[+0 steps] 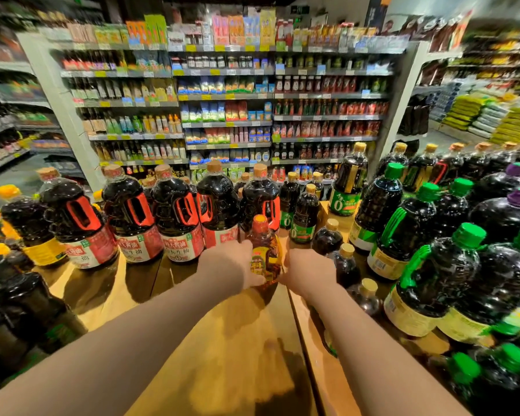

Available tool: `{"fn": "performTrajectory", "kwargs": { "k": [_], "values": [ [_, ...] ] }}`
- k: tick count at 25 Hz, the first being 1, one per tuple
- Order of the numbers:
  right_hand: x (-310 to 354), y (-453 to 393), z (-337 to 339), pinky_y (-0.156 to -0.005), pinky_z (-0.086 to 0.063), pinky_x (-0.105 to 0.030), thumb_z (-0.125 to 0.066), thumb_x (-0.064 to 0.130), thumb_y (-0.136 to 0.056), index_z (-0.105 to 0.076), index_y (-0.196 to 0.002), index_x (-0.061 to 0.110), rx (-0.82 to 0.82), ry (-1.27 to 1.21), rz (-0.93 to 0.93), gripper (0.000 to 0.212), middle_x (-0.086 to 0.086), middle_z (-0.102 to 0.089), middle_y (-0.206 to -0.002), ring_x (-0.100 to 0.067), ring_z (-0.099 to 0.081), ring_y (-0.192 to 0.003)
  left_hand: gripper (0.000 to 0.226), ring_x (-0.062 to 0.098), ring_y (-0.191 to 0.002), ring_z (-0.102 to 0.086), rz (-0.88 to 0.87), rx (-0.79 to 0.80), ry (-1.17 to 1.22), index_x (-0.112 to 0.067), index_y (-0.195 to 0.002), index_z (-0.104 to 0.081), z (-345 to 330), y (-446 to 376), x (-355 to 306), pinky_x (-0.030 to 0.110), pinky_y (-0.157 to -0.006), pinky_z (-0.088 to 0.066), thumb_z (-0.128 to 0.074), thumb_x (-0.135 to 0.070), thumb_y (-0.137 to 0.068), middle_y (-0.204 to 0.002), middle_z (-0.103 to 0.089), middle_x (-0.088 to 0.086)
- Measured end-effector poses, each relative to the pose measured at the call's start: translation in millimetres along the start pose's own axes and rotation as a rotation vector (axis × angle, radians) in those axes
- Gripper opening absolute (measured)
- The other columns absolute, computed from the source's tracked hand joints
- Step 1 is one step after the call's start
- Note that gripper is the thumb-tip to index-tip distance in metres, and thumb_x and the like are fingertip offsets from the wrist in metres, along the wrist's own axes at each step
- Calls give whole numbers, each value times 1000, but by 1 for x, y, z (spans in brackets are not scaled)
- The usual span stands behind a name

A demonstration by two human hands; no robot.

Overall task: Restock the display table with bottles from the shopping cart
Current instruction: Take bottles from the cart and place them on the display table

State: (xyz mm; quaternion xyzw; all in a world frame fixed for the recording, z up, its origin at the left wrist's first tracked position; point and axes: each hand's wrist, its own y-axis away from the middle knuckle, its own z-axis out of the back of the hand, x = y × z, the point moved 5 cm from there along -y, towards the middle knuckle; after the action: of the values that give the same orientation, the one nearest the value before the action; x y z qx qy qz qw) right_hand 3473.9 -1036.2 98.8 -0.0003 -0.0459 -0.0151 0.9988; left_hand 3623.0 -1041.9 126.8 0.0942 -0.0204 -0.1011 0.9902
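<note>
Amber plastic oil bottle (264,253) stands on the wooden bench (222,340), clasped between left hand (237,262) and right hand (308,268); dark bottles crowd beyond, cart unseen.

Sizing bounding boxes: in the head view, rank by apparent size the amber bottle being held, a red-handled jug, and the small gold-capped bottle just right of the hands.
1. red-handled jug
2. amber bottle
3. small gold-capped bottle
</note>
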Motion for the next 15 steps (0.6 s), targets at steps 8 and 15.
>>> {"fn": "performTrajectory", "kwargs": {
  "k": [8, 15],
  "values": [
    [-4, 116, 27, -59, -42, -31, -56, 32, -85, -59, -101, 21, -67, 112, 80, 20, -2, -66, -95, -26, -65, -87, 41, 25, -96, -63, -379, -101, -66, -24, -109, -56, -20, 96, -77, 36, -72, -52, -55, -57, -85, -106, -64, 1],
    [-4, 264, 25, -60, -42, -31, -56, 23, -82, -55, -90, 22, -23, 61, -326, 8, -1, -63, -90, -27, -62, -86, 40, 26, -97, -63, -750, -160, -119, -25, -112, -56, -41, 195, -112, 38, -71, -51, -58, -52, -82, -106, -63, 0]
  ]
}}
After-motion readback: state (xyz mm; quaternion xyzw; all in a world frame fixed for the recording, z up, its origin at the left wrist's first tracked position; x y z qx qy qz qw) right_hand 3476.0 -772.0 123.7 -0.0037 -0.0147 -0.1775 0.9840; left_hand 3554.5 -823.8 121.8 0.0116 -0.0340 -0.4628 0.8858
